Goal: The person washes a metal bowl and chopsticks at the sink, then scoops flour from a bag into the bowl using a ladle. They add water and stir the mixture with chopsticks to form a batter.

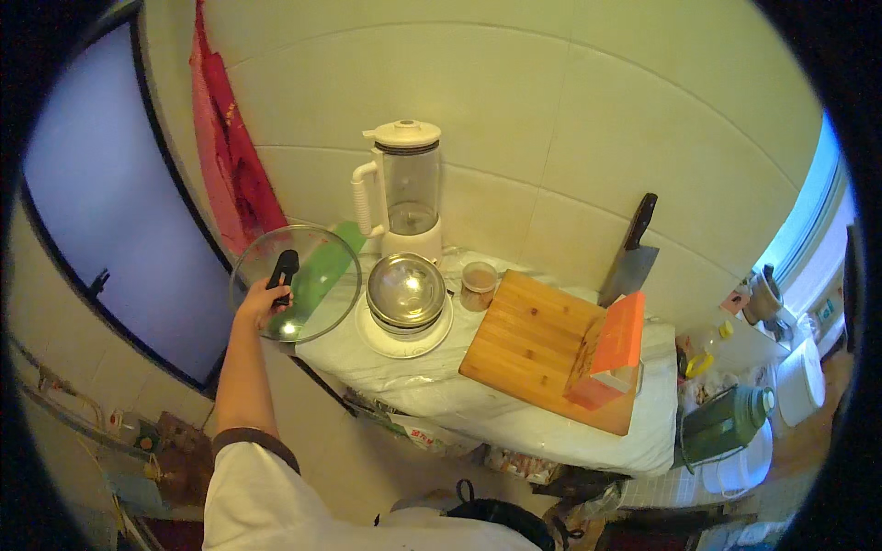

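My left hand (pixel 265 303) grips the black handle of a round glass pot lid (pixel 331 320), held over the left end of the table. A green item shows through the glass. Right of the lid, stacked metal bowls (pixel 406 289) sit on a white plate (pixel 372 337), with a blender (pixel 412 186) behind them. A lidded plastic tub (pixel 478 286) stands between the bowls and a wooden cutting board (pixel 517 330). An orange box (pixel 618 337) rests on the board's right part. My right hand is out of view.
A cleaver (pixel 630 265) leans upright against the wall behind the board. A marble-patterned cover lies on the table (pixel 427 386). Red cloth (pixel 231 151) hangs at the left, near a frosted door (pixel 117 172). A green flask (pixel 723 423) stands beyond the table's right edge.
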Motion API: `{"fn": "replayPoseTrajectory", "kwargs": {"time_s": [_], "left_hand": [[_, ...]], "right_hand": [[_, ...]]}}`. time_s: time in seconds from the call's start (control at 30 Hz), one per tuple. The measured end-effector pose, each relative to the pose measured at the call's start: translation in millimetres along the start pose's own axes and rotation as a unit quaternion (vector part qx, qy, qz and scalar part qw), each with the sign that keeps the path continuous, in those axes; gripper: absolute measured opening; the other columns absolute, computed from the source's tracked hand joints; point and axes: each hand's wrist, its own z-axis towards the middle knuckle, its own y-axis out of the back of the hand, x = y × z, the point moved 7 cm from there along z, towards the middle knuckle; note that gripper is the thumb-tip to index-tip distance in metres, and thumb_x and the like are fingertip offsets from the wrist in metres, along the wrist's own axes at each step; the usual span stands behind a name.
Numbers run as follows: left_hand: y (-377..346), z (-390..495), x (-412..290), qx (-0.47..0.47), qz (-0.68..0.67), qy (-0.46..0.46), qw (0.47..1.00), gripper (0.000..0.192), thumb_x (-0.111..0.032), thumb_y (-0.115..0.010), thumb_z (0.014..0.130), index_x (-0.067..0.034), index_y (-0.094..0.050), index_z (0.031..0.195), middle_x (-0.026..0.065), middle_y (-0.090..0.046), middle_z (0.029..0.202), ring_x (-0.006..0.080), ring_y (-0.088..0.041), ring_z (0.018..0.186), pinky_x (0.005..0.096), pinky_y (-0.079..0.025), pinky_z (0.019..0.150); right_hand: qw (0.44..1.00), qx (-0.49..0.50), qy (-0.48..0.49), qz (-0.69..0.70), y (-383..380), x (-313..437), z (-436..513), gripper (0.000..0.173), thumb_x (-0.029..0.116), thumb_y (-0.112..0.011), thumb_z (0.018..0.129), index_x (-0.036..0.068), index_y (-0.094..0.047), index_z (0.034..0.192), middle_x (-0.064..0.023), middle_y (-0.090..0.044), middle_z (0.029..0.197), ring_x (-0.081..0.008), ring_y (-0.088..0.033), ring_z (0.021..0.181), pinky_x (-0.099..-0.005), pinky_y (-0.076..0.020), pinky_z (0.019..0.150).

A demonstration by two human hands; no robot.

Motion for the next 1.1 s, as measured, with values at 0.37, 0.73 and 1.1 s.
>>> {"fn": "replayPoseTrajectory", "kwargs": {"time_s": [0.37, 0.73, 1.1], "left_hand": [[-7, 43, 15, 0.093, -0.019, 0.104, 0.990, 0.019, -0.013, -0.060, 0.082, -0.007, -0.050, 0.098, 0.0052, -0.061, 0.078, 0.0136, -0.060, 0.063, 0.0193, -0.048, 0.048], [25, 57, -8, -0.046, 0.333, 0.052, 0.940, 0.064, -0.041, -0.066, 0.076, -0.002, -0.046, 0.123, 0.0151, -0.057, 0.107, 0.0267, -0.057, 0.092, 0.0353, -0.049, 0.069], [-287, -210, -124, 0.097, 0.210, -0.733, 0.640, 0.017, -0.004, -0.068, 0.065, -0.004, -0.060, 0.080, 0.0105, -0.060, 0.075, 0.0286, -0.058, 0.067, 0.0376, -0.048, 0.062]], "right_hand": [[0.970, -0.238, 0.044, 0.017, 101, -7, -52, 0.048, 0.052, -0.048, 0.084, 0.007, -0.063, 0.089, -0.0052, -0.058, 0.075, -0.0177, -0.052, 0.058, -0.0339, -0.0418, 0.057], [0.877, -0.463, 0.102, 0.073, 288, -31, -110, 0.046, 0.050, -0.049, 0.084, 0.007, -0.063, 0.089, -0.0050, -0.058, 0.075, -0.0177, -0.052, 0.058, -0.0339, -0.0418, 0.057], [0.917, -0.332, 0.107, 0.191, 242, -27, -163, 0.022, 0.034, -0.053, 0.085, 0.014, -0.056, 0.092, 0.0031, -0.051, 0.074, -0.0089, -0.046, 0.054, -0.0214, -0.0339, 0.047]]}}
